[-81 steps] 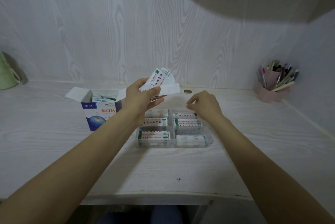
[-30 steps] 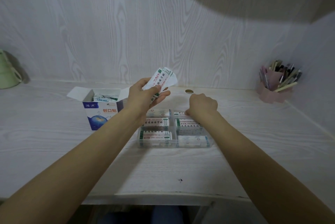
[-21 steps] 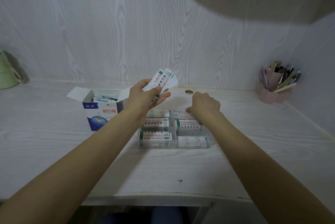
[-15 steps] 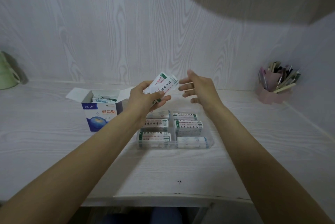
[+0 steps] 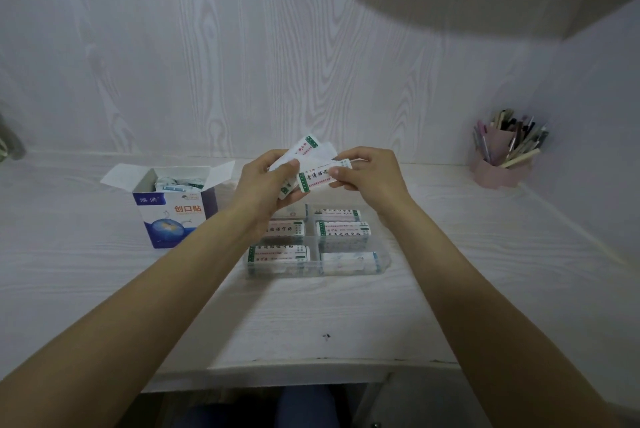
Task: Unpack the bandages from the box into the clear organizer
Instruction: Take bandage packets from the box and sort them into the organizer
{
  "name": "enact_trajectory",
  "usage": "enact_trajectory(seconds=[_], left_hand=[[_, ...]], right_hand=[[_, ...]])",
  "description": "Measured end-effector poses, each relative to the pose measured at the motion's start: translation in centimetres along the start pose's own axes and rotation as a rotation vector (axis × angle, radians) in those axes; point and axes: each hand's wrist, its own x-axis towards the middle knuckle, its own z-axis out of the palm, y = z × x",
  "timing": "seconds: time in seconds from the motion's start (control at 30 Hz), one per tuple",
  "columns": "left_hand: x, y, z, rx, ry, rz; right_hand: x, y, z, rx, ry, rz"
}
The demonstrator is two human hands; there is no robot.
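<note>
So the left hand [image 5: 266, 181] is gripping a little fanned stack of bandage strips [image 5: 304, 150], thumb on top and fingers curled under, which looks like a way of keeping a supply ready right above where they're going. The right hand [image 5: 370, 174] is pinching a single wrapped bandage [image 5: 318, 178] by its end, thumb and fingertips closed on it, probably peeling it off the stack so it can go down on its own. The clear organizer [image 5: 382, 263] is sitting on the bench [image 5: 346, 316] directly under both hands, just toward the person from them, and its small rectangular compartments are already holding flat strips, so I'd guess this is well along. The cardboard box [image 5: 173, 216] is standing just left of the left hand, flaps folded open, with more wrappers showing inside, so it isn't empty yet. Wrappers look like thin papery sleeves, white with green edges and red print, floppy and easy to fan. The organizer is see-through plastic with thin dividers. The bench is pale woodgrain, matte. A pink pen holder [image 5: 498, 167] is sitting well off to the right of the right hand.
</note>
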Motion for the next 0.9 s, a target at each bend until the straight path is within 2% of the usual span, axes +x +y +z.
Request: enact_trajectory(seconds=[0.2,0.37,0.5,0.8,0.9], left_hand=[[0.2,-0.2,-0.5,-0.084,0.046,0.014],[0.3,-0.4,-0.5,-0.084,0.075,0.016],[0.2,-0.2,-0.2,-0.072,0.069,0.020],[0.3,-0.5,-0.5,-0.040,0.083,0.015],[0.3,-0.5,-0.5,-0.030,0.089,0.030]], right_hand=[[0.4,2.2,-1.4,-0.084,0.144,-0.002],[0.5,4.0,-1.2,-0.472,0.093,-0.001],[0.8,4.3,-0.2,-0.650,0.013,-0.016],[1.3,4.4,1.2,-0.916,-0.054,0.011],[1.5,4.6,1.2,-0.827,-0.028,0.021]])
